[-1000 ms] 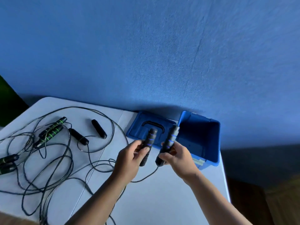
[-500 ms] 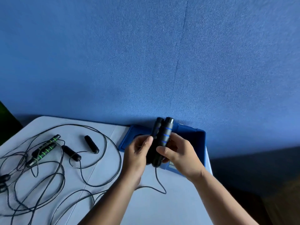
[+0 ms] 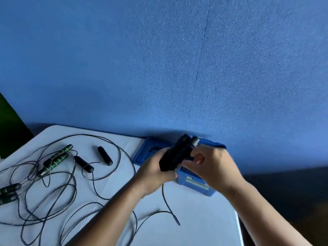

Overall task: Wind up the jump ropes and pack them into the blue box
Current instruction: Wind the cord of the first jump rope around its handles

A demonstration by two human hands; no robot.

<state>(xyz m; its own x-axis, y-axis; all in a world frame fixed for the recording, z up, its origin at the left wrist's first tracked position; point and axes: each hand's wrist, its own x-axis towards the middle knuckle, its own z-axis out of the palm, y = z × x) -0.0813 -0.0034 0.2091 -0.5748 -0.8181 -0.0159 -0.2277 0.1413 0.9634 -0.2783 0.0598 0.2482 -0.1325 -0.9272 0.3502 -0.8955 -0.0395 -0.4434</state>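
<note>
Two black jump-rope handles [image 3: 177, 152] are pressed side by side, tilted up to the right, in front of the blue box [image 3: 197, 183]. My left hand [image 3: 156, 172] grips their lower ends. My right hand [image 3: 213, 166] touches the upper part with thumb and fingers. Their black rope [image 3: 166, 201] hangs from the bottom and trails over the white table [image 3: 195, 219]. The box is mostly hidden behind my hands. Its blue lid [image 3: 145, 153] lies flat to the left of it.
Loose ropes tangle across the table's left half: a green-striped handle pair [image 3: 56, 158], two plain black handles [image 3: 94, 159], another dark pair [image 3: 8, 190] at the left edge. A blue wall stands right behind the table. The table's right edge [image 3: 238, 228] drops off.
The two handles have come together from apart and now tilt to the right. My left hand has closed round their lower ends. The view has tipped upward.
</note>
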